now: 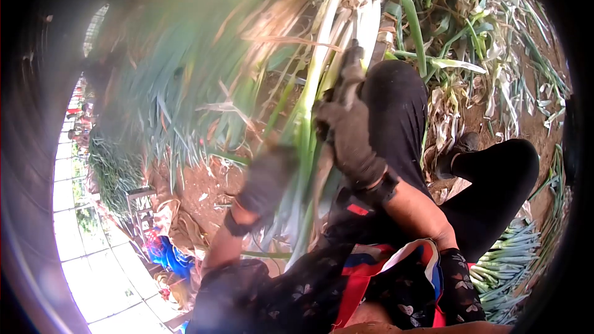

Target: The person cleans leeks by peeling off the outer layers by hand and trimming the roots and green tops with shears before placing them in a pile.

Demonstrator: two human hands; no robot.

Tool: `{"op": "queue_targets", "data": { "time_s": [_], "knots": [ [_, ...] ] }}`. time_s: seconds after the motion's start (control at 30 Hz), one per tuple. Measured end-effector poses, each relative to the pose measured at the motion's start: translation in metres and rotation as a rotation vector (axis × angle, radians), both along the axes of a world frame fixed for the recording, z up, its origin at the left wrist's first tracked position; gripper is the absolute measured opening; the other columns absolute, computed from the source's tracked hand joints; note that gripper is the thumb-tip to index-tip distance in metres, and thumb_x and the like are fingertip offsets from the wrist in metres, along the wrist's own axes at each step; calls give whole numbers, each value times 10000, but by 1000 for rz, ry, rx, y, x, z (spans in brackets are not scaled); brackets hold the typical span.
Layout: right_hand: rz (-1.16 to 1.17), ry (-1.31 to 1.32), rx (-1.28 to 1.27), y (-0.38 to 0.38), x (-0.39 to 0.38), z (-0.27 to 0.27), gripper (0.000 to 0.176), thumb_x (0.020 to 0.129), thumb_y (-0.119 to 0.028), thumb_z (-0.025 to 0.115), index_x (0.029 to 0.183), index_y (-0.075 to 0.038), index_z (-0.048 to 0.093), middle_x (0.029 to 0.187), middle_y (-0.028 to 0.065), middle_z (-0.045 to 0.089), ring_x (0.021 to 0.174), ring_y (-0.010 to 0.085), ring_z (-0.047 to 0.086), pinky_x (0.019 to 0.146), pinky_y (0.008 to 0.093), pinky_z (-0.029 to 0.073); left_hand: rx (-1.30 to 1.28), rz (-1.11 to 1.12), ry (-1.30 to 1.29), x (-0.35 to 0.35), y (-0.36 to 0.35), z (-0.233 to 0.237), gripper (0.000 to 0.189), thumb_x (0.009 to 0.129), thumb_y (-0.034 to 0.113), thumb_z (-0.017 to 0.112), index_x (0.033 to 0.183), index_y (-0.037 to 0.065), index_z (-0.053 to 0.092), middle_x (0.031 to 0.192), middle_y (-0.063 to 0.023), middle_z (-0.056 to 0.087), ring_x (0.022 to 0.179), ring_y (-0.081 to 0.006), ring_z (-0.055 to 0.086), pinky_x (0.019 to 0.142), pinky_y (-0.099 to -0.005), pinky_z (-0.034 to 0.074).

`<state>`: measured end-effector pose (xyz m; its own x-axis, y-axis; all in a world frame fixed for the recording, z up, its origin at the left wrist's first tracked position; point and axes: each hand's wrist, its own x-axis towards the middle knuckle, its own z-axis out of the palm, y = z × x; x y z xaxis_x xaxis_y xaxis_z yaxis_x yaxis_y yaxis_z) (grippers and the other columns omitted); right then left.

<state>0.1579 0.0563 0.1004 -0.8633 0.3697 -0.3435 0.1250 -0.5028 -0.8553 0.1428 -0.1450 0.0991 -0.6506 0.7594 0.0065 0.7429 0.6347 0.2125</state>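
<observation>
Long green onions [304, 117] with pale lower stems run from the pile down past my hands toward my lap. My right hand [354, 133], in a dark, soiled glove, has its fingers curled at the stalks, with one finger stretched up along the white stems. A slim dark shape lies beyond that fingertip, too unclear to name. My left hand [269, 176], also gloved, is smeared by motion close beside the green leaves; its fingers do not show clearly. Dry brown leaves hang among the stalks.
A big heap of green onions [167, 93] fills the upper left, partly blurred. Peeled leaf scraps [458, 31] cover the soil at upper right. My bent black-clad leg [396, 99] is beside my right hand. Bundled onions [510, 260] lie at lower right; blue cloth [170, 256] lies lower left.
</observation>
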Motion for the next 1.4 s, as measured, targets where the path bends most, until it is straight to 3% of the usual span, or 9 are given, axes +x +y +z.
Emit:
{"op": "queue_targets", "data": {
  "time_s": [0.1,0.37,0.57,0.83,0.93,1.03,1.17,1.3,1.4],
  "knots": [
    [118,60,-158,-52,7,-13,152,793,-74,668,883,-12,561,715,36,566,558,110,528,478,273,421,136,164,203,-77,-19,-18,238,911,99,557,1145,63,587,989,-157,625,910,-349,617,769,-433,510],
    [396,-89,-135,-70,11,-37,254,818,-125,681,1019,7,597,859,67,603,695,134,613,611,282,514,-507,443,580,-190,-27,-107,651,766,331,707,1281,16,462,1285,-231,508,1131,-421,547,934,-523,470],
    [474,-207,-196,-59,6,-32,300,818,-204,693,1016,9,614,827,59,606,655,135,589,582,297,493,-257,530,-43,-175,2,-34,658,736,396,763,1207,-17,563,1190,-256,604,1090,-365,608,926,-446,489],
    [628,-190,-190,-58,17,-18,274,753,-173,701,906,40,622,744,69,605,645,176,578,602,339,465,40,458,-234,-136,-3,-26,430,741,250,781,1062,8,627,888,-193,634,826,-300,639,770,-407,516],
    [578,-197,-220,-60,18,-18,258,751,-190,707,837,39,627,703,62,592,638,169,575,598,336,462,-239,430,-47,-117,-12,-25,400,773,239,751,1075,12,617,956,-217,651,907,-344,659,798,-447,522],
    [663,-200,-138,-57,14,-34,370,796,-229,733,1013,57,641,812,72,636,684,158,612,625,311,512,-471,334,-208,-110,-14,7,505,843,261,688,1267,43,521,1092,-280,627,1011,-378,650,827,-471,531],
    [621,-213,-148,-61,14,-36,291,823,-191,704,985,43,645,741,44,616,604,127,576,536,283,470,-744,-201,625,-192,-123,21,545,913,351,621,1365,86,472,1234,-226,594,1080,-286,635,842,-448,542],
    [612,-166,-251,-62,15,-38,202,844,-155,667,942,21,644,689,19,583,551,100,532,482,262,418,-739,779,871,-207,-82,91,549,866,390,649,1303,76,539,1140,-139,652,1027,-233,634,839,-487,528],
    [607,-138,-250,-59,11,-37,181,846,-149,656,926,13,633,686,11,570,549,102,523,481,266,412,-791,597,890,-194,-47,69,511,838,393,659,1228,69,592,1096,-178,661,984,-317,644,847,-465,521]
  ]
}}
